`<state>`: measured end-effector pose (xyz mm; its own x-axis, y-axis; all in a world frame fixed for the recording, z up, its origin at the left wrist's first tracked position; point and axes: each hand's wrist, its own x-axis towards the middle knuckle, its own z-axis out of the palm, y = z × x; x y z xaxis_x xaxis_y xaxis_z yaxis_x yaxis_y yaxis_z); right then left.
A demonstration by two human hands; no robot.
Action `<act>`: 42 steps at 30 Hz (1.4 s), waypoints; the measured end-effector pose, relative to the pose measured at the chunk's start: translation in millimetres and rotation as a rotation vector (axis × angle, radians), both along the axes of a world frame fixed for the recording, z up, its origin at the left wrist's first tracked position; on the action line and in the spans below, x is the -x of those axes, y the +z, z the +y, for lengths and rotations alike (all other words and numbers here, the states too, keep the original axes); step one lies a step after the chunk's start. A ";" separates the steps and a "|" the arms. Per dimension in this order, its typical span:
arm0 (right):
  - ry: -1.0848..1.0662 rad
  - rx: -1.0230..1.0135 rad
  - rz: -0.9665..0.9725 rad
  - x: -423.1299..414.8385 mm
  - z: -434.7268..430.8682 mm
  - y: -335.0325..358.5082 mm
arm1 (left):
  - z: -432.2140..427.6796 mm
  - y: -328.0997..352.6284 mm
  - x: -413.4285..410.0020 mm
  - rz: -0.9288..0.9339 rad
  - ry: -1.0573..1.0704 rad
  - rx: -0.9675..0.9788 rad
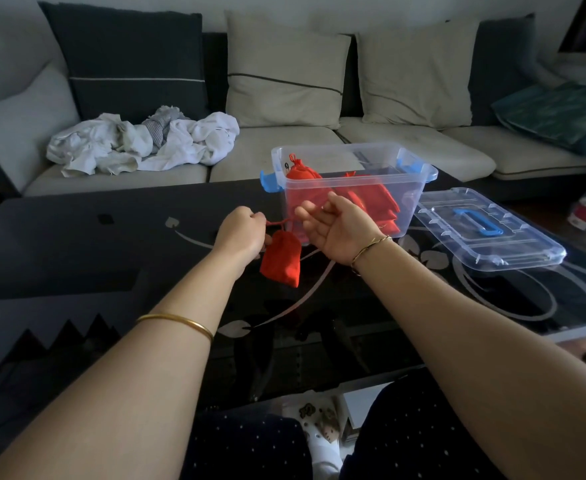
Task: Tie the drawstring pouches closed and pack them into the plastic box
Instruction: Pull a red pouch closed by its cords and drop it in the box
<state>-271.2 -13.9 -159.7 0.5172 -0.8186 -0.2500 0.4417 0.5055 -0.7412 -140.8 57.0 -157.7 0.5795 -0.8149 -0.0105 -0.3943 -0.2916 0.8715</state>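
— count?
— one red pouch (pixel 280 259) out, several more in one plastic box (pixel 348 188), one lid (pixel 488 230) beside.
— pointing?
— hangs upright over worktop (pixel 77 244), mouth up; left hand (pixel 241 233), right hand (pixel 336 226), apart, pinching drawstring (pixel 281 221).

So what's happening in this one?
A person holds the drawstring of a red pouch stretched between the left hand and right hand, with the pouch hanging between them above the dark table. Several packed pouches already lie in the clear plastic box. Its lid lies on the table beside it.
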 end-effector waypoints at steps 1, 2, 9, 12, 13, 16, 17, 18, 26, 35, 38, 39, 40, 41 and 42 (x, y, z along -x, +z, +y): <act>-0.022 0.010 0.042 0.6 -1.3 -1.3 | -0.1 0.5 0.3 0.035 0.013 0.001; -0.042 0.020 0.096 1.4 -2.7 -3.2 | 1.0 1.4 0.2 0.071 0.032 0.007; -0.076 -0.019 0.346 7.5 -9.9 -18.4 | 2.9 12.8 2.2 0.504 0.002 0.303; -0.080 0.005 0.323 1.7 -7.2 -13.2 | 3.5 18.4 5.9 0.570 -0.035 0.356; -0.088 0.024 0.307 1.1 -7.2 -11.1 | 3.7 18.3 5.3 0.522 -0.041 0.317; -0.097 0.125 0.246 2.5 -7.4 -5.0 | 6.0 12.8 3.5 0.444 -0.117 0.168; -0.085 0.172 0.236 3.1 -6.6 -1.9 | 7.0 11.6 3.5 0.454 -0.154 0.130; -0.069 0.216 0.231 3.2 -5.5 0.8 | 7.9 10.7 3.6 0.460 -0.189 0.094; 0.031 0.397 0.241 -3.7 3.6 10.1 | 10.3 9.4 9.7 0.270 -0.359 -0.022; 0.141 0.344 0.619 -3.6 6.2 8.6 | 9.2 10.8 12.3 0.338 -0.264 -0.014; 0.202 0.375 0.672 -3.9 7.9 8.6 | 8.9 10.6 10.9 0.373 -0.235 -0.011; 0.211 0.410 0.686 -3.3 8.4 8.6 | 8.9 10.4 10.6 0.377 -0.234 -0.008; 0.223 0.449 0.700 -3.0 9.2 8.7 | 9.0 10.3 10.4 0.375 -0.233 -0.005; 0.235 0.491 0.711 -2.1 9.7 8.6 | 9.2 10.0 10.0 0.368 -0.228 0.000; 0.244 0.532 0.716 -1.8 10.4 8.5 | 9.4 9.5 9.3 0.358 -0.215 0.003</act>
